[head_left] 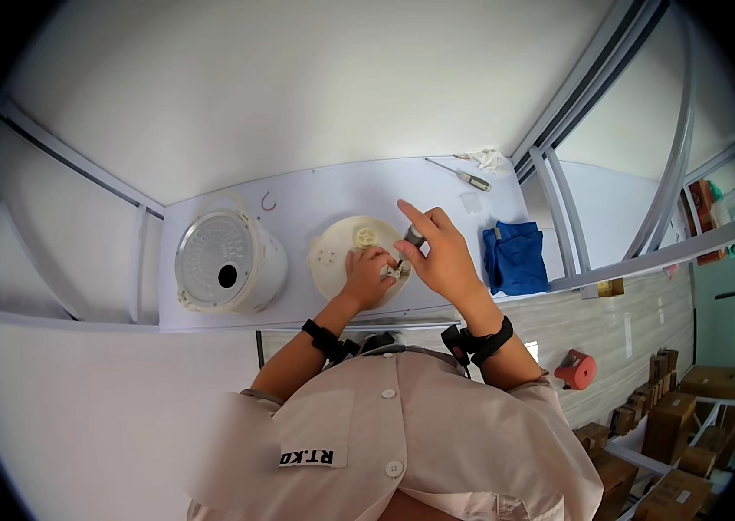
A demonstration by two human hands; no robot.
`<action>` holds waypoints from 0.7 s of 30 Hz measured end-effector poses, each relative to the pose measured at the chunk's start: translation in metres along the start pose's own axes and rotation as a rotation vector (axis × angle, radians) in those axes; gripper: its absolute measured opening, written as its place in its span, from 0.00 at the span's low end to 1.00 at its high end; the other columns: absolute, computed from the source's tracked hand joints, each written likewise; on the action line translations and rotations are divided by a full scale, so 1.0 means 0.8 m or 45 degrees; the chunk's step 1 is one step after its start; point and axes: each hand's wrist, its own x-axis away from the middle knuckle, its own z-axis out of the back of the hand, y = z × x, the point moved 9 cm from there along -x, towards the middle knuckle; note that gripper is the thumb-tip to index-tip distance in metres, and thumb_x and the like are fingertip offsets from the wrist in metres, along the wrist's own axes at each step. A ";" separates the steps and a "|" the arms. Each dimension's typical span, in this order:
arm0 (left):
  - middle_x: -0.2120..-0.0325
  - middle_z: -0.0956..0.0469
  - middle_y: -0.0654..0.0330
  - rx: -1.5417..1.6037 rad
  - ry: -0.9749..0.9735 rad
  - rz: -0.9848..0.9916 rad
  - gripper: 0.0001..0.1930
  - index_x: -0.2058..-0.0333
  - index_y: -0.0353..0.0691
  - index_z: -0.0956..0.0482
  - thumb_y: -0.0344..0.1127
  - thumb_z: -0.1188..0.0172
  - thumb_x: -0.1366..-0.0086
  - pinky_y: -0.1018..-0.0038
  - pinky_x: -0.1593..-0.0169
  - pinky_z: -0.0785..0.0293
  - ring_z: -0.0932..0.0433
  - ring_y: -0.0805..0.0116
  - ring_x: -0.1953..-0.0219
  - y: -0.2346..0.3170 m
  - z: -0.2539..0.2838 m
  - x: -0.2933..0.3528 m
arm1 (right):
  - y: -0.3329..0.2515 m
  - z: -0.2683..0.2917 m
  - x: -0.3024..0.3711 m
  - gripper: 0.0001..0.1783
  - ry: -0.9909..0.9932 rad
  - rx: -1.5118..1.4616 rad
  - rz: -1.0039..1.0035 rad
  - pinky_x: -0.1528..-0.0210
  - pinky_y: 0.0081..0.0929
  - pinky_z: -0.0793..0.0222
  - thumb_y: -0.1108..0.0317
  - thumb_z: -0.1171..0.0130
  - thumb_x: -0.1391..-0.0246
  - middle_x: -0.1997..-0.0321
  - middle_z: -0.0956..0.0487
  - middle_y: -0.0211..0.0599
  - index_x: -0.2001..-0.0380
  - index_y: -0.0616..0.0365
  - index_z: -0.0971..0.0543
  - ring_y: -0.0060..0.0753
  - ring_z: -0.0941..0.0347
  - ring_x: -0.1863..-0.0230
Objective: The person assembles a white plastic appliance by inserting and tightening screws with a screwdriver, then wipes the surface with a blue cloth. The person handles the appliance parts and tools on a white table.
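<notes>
A round cream plastic cover lies on the white table in front of me. My left hand rests over its right half, fingers closed on a small pale part whose kind I cannot make out. Above that part, my right hand grips a short screwdriver by its grey handle, index finger stretched out along the far side. Its tip points down toward the fingers of my left hand; whether it touches the part is hidden. Behind my left hand, a round spoked cream piece sits on the cover.
A white rice cooker body with a perforated metal top stands at the left. A reddish wire lies behind it. Toward the right are a long screwdriver, a white tissue, a small clear piece and a folded blue cloth.
</notes>
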 end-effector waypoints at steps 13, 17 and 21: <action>0.41 0.29 0.64 0.020 -0.065 0.042 0.16 0.53 0.57 0.18 0.39 0.27 0.40 0.37 0.23 0.64 0.38 0.51 0.30 0.002 0.000 -0.001 | 0.009 0.009 0.006 0.40 0.095 -0.048 -0.056 0.52 0.37 0.20 0.76 0.29 0.43 0.54 0.16 0.47 0.29 0.56 0.31 0.48 0.15 0.60; 0.41 0.29 0.63 0.002 -0.068 0.035 0.16 0.54 0.57 0.18 0.41 0.27 0.41 0.40 0.23 0.62 0.37 0.51 0.31 0.002 -0.001 -0.002 | 0.005 0.008 0.011 0.38 0.157 -0.129 0.035 0.53 0.36 0.20 0.77 0.30 0.43 0.53 0.16 0.48 0.29 0.57 0.31 0.46 0.15 0.60; 0.41 0.29 0.63 -0.009 -0.080 0.046 0.13 0.56 0.56 0.17 0.44 0.29 0.39 0.41 0.24 0.63 0.37 0.52 0.32 0.003 0.001 -0.005 | 0.000 0.012 0.013 0.38 0.230 -0.162 0.155 0.59 0.43 0.21 0.77 0.31 0.44 0.57 0.19 0.48 0.31 0.59 0.31 0.52 0.17 0.64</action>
